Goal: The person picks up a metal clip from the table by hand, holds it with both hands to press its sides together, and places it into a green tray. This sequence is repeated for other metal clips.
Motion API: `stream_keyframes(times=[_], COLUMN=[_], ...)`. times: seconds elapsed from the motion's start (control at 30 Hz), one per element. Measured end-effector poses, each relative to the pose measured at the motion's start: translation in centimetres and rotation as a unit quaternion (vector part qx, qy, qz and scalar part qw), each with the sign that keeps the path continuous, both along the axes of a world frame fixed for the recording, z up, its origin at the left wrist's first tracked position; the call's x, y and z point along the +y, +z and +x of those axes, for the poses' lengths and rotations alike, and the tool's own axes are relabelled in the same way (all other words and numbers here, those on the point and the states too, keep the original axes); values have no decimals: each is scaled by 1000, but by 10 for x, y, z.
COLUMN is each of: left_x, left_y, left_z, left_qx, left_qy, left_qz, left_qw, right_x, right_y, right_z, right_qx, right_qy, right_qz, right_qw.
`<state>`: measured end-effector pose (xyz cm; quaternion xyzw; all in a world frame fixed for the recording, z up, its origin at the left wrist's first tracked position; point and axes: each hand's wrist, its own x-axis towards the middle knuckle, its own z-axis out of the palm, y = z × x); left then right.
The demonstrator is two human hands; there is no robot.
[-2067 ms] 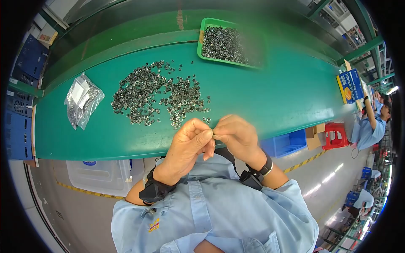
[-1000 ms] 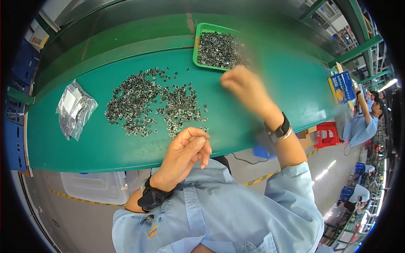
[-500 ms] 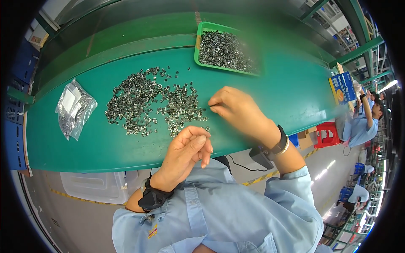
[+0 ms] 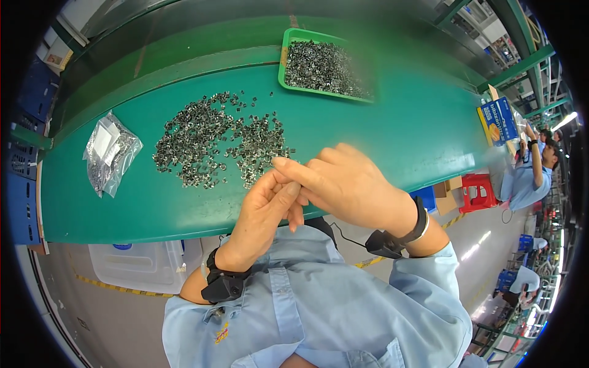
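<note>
My left hand (image 4: 265,208) and my right hand (image 4: 343,184) meet fingertip to fingertip over the near edge of the green table (image 4: 141,221). Both are closed in a pinch; whatever lies between the fingers is hidden or too small to name. Just beyond them lie two loose heaps of small, shiny, square metal pieces, a smaller heap (image 4: 261,144) by my fingers and a larger heap (image 4: 193,138) to its left. Farther back, a green tray (image 4: 283,78) holds many similar metal pieces (image 4: 316,67). Its right side is blurred.
At the left lies a clear plastic bag (image 4: 110,156) with small parts and a white slip. A blue and yellow box (image 4: 498,122) stands at the far right, above a red stool (image 4: 478,191). A person (image 4: 527,175) in light blue sits beyond. Under the table is a clear bin (image 4: 138,267).
My right hand has come left and nearer, from beside the smaller heap to my left hand's fingertips. My left hand has stayed nearly in place. The view has shifted slightly.
</note>
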<state>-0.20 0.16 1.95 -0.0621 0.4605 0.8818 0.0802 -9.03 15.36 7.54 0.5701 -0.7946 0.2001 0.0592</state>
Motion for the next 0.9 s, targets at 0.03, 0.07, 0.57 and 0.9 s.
stream_keyframes(times=[0.03, 0.07, 0.57, 0.9], left_x=[0, -1, -5, -4], left_y=[0, 0, -6, -1], left_z=[0, 1, 4, 5], left_qx=[0, 1, 22, 19], left_qy=[-2, -2, -14, -25], left_qz=[3, 3, 13, 28], left_qw=[1000, 1000, 1000, 999], right_x=[0, 1, 8, 8], right_y=[-1, -2, -25, -32], right_z=[1, 1, 6, 9], right_qx=[-1, -3, -170, -172], right_qy=[2, 5, -5, -9], right_qz=[-8, -15, -164, -194], right_qw=[1000, 1000, 972, 966])
